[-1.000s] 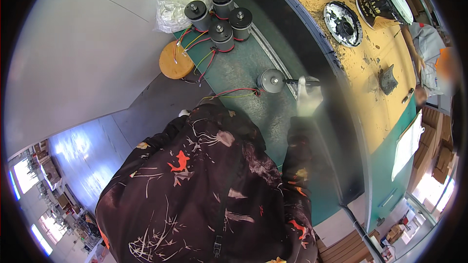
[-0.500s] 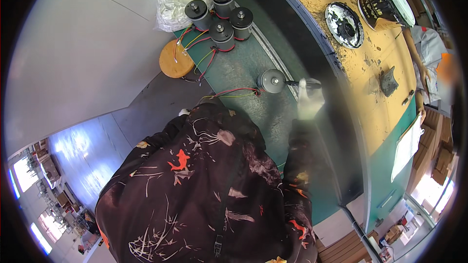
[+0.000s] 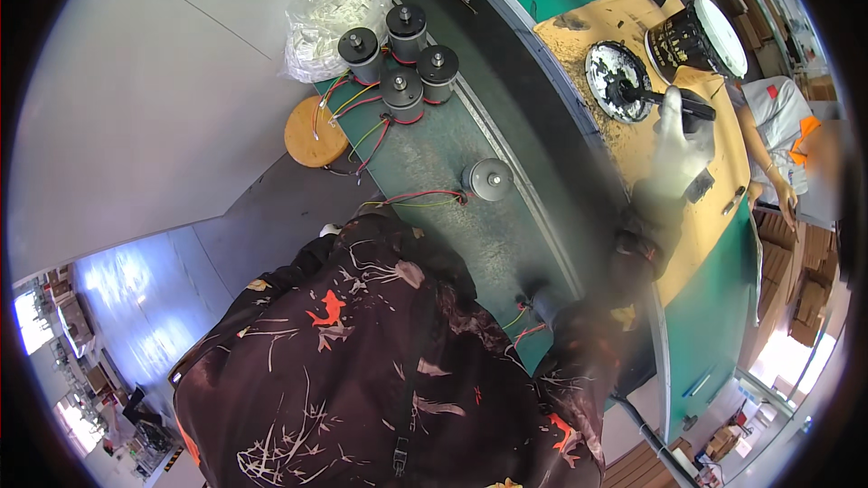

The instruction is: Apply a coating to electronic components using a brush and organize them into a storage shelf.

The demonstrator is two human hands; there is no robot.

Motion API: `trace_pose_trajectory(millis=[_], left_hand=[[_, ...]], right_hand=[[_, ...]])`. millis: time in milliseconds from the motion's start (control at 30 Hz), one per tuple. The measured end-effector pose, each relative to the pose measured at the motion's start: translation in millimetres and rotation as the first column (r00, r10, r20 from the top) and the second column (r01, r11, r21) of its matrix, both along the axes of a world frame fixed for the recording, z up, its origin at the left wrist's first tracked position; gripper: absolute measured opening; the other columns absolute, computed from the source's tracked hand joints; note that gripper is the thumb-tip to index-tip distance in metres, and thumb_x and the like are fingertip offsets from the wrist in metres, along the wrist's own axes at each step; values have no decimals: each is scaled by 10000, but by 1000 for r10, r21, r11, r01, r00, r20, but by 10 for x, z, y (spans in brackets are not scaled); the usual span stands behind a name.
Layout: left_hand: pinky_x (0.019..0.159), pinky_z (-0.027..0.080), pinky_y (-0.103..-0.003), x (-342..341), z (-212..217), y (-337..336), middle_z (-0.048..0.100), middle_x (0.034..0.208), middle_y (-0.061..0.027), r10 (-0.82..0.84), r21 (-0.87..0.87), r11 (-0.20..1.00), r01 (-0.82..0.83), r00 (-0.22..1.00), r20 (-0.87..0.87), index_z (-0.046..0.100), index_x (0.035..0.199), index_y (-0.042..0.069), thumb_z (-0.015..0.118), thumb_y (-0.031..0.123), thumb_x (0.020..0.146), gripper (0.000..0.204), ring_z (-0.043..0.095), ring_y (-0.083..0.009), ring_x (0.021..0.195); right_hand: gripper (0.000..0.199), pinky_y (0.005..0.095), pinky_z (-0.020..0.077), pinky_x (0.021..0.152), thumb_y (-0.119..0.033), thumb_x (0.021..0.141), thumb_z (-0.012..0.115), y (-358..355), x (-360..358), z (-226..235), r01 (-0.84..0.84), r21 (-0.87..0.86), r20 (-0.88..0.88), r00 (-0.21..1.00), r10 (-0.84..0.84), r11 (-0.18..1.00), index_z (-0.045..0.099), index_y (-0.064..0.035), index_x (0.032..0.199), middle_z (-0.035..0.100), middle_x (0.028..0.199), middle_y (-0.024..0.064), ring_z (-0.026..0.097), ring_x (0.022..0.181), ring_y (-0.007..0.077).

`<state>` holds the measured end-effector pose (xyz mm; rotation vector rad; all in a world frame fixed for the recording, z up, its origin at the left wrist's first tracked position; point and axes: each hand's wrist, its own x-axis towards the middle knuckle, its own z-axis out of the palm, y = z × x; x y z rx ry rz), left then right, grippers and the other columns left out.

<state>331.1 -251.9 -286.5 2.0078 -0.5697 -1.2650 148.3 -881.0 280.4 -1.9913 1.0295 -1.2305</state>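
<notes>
My right hand (image 3: 680, 146), in a white glove, is closed round the black handle of a brush (image 3: 665, 99). The brush's dark head rests in a round white lid (image 3: 592, 72) smeared with black paste. Of my left hand (image 3: 331, 229), only a bit of white glove shows beside the sleeve; its fingers are hidden. A motor with a grey top (image 3: 488, 180) stands upright on the green bench, its red and yellow wires trailing left. Farther back stand several black-topped motors (image 3: 401, 90). Beside my right sleeve, another motor (image 3: 544, 305) is partly covered.
A black bucket (image 3: 678, 43) lies tilted behind the lid on stained yellow board (image 3: 705, 244). A dark trough (image 3: 542, 99) separates board and bench. At the back left are a clear bag of white pieces (image 3: 334, 23) and a round wooden stool (image 3: 312, 140). A person's arm (image 3: 764, 158) shows at right.
My right hand has moved with the brush from beside the grey-topped motor, rightward and away over the trough, to the paste lid. The view has shifted slightly.
</notes>
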Motion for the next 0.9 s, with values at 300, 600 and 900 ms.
trace_pose_trajectory(millis=[300, 600, 900], left_hand=[[747, 526, -365, -413, 217, -276, 732, 845, -104, 298, 556, 769, -316, 946, 126, 751, 987, 125, 703, 585, 720, 535, 717, -255, 831], [745, 530, -365, -299, 392, -294, 734, 880, -109, 203, 535, 813, -231, 973, 112, 751, 989, 135, 687, 562, 743, 498, 718, -255, 846], [767, 535, -371, -347, 285, -193, 730, 911, -124, 173, 585, 772, -249, 968, 184, 741, 1005, 125, 679, 549, 742, 502, 715, -285, 873]], right_hand=[[177, 242, 474, 577, -159, 891, 693, 902, 219, -139, -121, 22, 99, 988, 118, 992, 660, -2, 965, 640, 742, 46, 571, 648, 90], [138, 227, 368, 488, -120, 822, 733, 1134, 153, -1811, -288, 485, -73, 927, 367, 825, 630, -31, 798, 527, 605, -39, 406, 535, 20], [141, 235, 402, 517, -146, 825, 725, 1167, 188, -1957, -294, 537, -83, 914, 396, 791, 645, -32, 804, 549, 616, -33, 446, 552, 29]])
